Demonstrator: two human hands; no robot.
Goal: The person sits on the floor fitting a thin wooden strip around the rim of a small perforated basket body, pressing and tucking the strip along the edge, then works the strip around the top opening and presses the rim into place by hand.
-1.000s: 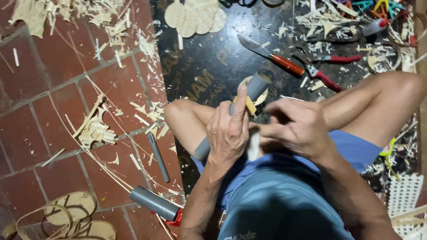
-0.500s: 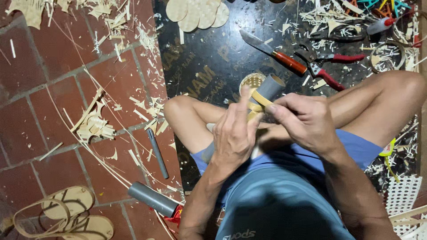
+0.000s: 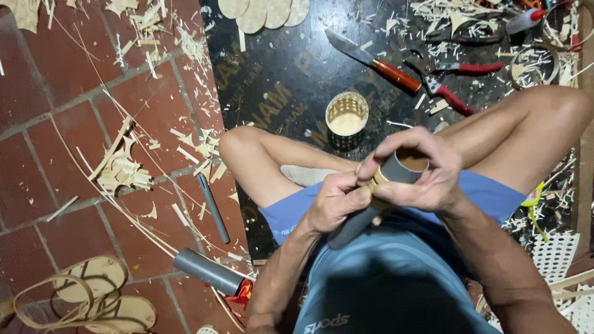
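Note:
I sit cross-legged on the floor. My left hand [image 3: 337,199] grips the shaft of a grey plastic pipe [image 3: 355,224] that slants up over my lap. My right hand [image 3: 416,175] wraps around the pipe's upper open end, and a thin pale bamboo strip band [image 3: 375,180] circles the pipe between the two hands. A small woven bamboo cup [image 3: 346,120] stands upright on the black mat [image 3: 284,74] just beyond my shins.
A knife with an orange handle [image 3: 371,60] and red-handled pliers [image 3: 448,77] lie on the mat. Round bamboo discs [image 3: 263,12] sit at the top. A second grey pipe [image 3: 207,271] and a thin dark rod [image 3: 213,207] rest on the red tiles among shavings. Sandals [image 3: 93,297] lie bottom left.
The pipe has tilted so its open end faces up, and my right hand has closed over that end. The woven cup, hidden behind the hands before, now stands in plain view.

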